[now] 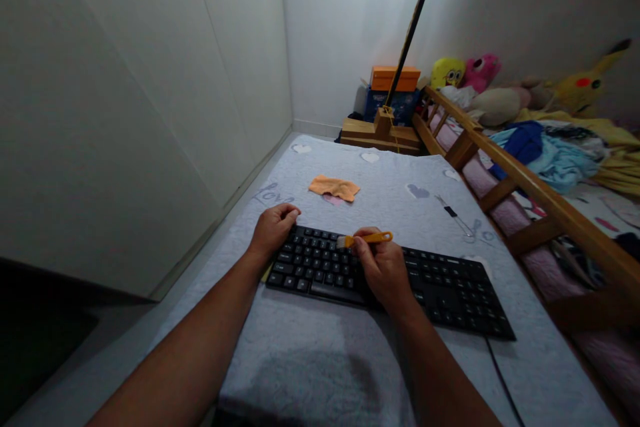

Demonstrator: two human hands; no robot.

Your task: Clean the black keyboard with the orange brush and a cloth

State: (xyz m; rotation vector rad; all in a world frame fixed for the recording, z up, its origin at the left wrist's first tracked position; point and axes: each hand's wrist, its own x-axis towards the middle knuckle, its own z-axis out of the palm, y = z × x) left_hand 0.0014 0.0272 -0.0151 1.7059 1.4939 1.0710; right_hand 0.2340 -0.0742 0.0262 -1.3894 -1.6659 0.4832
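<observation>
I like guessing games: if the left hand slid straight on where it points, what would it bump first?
Probably the orange cloth, if the left hand clears the keyboard; height is hard to judge.

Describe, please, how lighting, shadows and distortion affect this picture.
In the head view, light is dim, darkest at lower left; a soft shadow crosses the heart-print cloth below the keyboard; wardrobe edges slant, probably from wide-angle distortion; smaller key legends blur; no strong glare shows.
</observation>
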